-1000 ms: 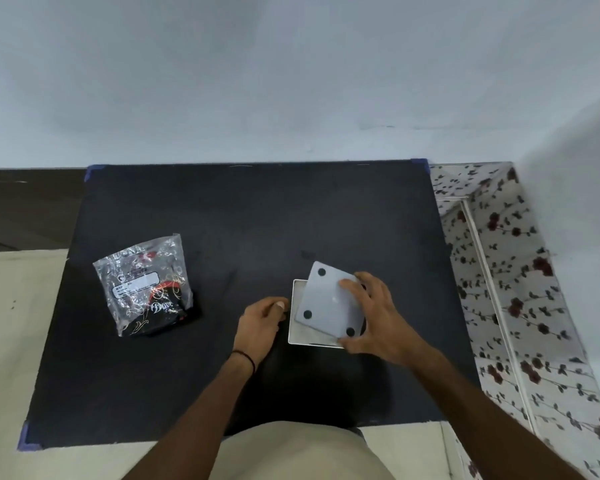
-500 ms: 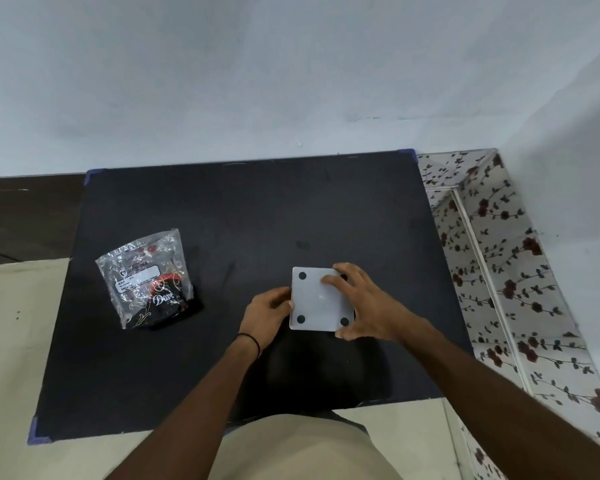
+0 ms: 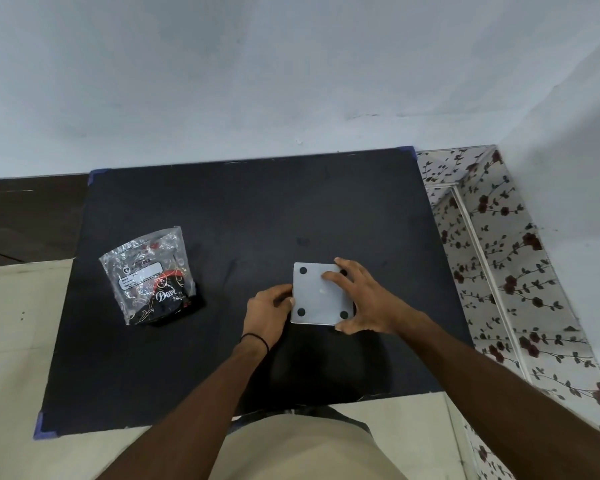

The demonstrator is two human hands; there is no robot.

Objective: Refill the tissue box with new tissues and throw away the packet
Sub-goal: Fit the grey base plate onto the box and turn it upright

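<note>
A white square tissue box [image 3: 317, 299] lies upside down on the black mat [image 3: 257, 209], its flat bottom panel with black round feet facing up. My right hand [image 3: 359, 299] lies over the panel's right side, fingers spread on top and thumb at the near right corner. My left hand [image 3: 269, 311] grips the box's left edge. A crinkled clear packet [image 3: 149, 273] with dark printed contents lies flat on the mat's left part, apart from both hands.
A floral-patterned surface [image 3: 499, 271] with a white rail runs along the mat's right edge. A pale wall rises behind the mat. Beige floor lies to the left and in front. My light trousers show at the bottom.
The bottom panel was tilted and skewed over the box; it now sits square and flat on it. My right hand has pressed down on it while my left hand stayed at the left edge.
</note>
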